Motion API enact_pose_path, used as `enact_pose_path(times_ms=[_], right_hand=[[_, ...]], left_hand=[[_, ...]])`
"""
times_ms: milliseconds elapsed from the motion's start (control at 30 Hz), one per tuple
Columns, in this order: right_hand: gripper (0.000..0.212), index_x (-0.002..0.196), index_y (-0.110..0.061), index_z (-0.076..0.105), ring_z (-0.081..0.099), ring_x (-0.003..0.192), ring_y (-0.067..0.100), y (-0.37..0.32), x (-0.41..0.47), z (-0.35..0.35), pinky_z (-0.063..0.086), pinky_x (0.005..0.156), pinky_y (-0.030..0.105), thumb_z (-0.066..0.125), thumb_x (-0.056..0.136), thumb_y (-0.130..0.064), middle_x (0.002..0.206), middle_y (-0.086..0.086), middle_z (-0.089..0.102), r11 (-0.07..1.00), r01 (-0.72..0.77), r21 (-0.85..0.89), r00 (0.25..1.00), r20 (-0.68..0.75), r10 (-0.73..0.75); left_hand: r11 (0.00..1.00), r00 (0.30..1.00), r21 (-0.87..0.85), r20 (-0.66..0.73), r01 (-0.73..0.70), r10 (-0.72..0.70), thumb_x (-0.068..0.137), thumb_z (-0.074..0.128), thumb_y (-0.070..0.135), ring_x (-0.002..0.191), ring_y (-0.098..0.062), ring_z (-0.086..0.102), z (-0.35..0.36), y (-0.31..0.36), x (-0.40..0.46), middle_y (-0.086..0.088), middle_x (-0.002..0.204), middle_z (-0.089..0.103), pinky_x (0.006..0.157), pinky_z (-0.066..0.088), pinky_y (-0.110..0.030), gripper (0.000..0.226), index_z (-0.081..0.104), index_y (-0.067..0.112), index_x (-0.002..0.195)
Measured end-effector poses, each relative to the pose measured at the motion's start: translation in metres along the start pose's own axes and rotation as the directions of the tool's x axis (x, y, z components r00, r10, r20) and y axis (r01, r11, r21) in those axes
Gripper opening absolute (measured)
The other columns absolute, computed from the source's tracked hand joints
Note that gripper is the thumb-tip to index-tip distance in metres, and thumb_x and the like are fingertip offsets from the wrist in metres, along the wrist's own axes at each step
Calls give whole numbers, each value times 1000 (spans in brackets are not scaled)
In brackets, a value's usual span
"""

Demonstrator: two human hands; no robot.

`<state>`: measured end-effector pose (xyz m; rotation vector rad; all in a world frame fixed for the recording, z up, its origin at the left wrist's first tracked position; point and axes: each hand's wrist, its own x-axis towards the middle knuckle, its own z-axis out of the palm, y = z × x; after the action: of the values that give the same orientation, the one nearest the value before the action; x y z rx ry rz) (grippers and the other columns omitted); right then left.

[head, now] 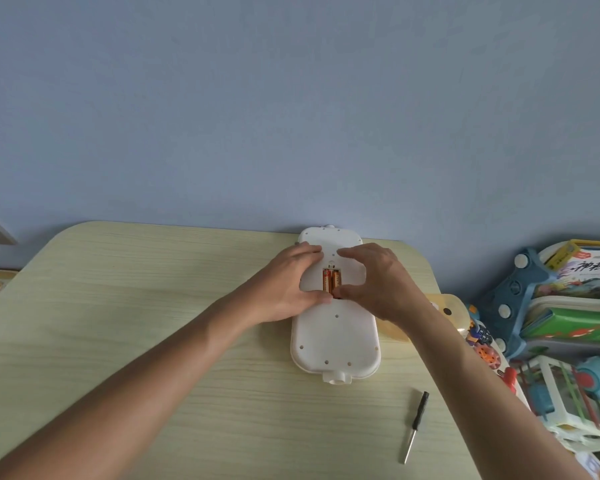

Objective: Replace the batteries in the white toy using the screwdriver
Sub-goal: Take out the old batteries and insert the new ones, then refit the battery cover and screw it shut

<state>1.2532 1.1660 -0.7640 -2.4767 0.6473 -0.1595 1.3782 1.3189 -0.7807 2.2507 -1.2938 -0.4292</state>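
Head view looks down on a pale wood-grain desk where the white toy lies back-up near the far edge, its battery bay uncovered with two orange batteries side by side inside. The left hand and right hand rest on the toy either side of the bay, fingertips and thumbs pressing around the batteries, neither grip clenched around anything. The screwdriver lies alone on the desk, near the toy's close end
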Motion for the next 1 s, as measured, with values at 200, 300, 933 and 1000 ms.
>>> enact_pose_path(times_ms=[200, 300, 933, 1000], right_hand=[[70, 144, -25, 53, 37, 143, 13, 4, -12, -11, 28, 114, 28, 76, 82, -47, 152, -9, 45, 1000, 25, 7, 998, 63, -25], [92, 151, -29, 42, 30, 146, 8, 5, -18, -16, 24, 114, 26, 80, 72, -55, 159, -15, 32, 999, 36, -35, 983, 182, -29], [114, 153, -36, 35, 25, 146, -1, 20, -22, -11, 25, 114, 24, 87, 55, -61, 160, -29, 21, 998, 58, 18, 976, 209, -61], [114, 153, -36, 35, 25, 146, 0, 20, -21, -11, 26, 116, 26, 86, 55, -62, 160, -29, 21, 998, 58, 18, 975, 212, -60]], left_hand=[[994, 995, -112, -97, 16, -27, 93, 66, 34, 119, -3, 57, -37, -16, -12, 9, 136, 61, 108, 45, -33, 38, 64, 28, 130], [992, 993, -75, -51, 105, -109, 93, 68, 27, 105, 0, 62, -61, -34, -30, 13, 118, 66, 97, 52, -36, 27, 70, 31, 120], [934, 955, -237, -64, 267, -290, 76, 83, 10, 70, -14, 64, -42, -40, -45, 2, 88, 65, 70, 51, -30, 29, 68, 32, 90], [907, 959, -378, -134, 185, -251, 78, 80, 7, 76, -18, 70, -43, -29, -34, 2, 87, 68, 77, 56, -34, 32, 72, 32, 96]])
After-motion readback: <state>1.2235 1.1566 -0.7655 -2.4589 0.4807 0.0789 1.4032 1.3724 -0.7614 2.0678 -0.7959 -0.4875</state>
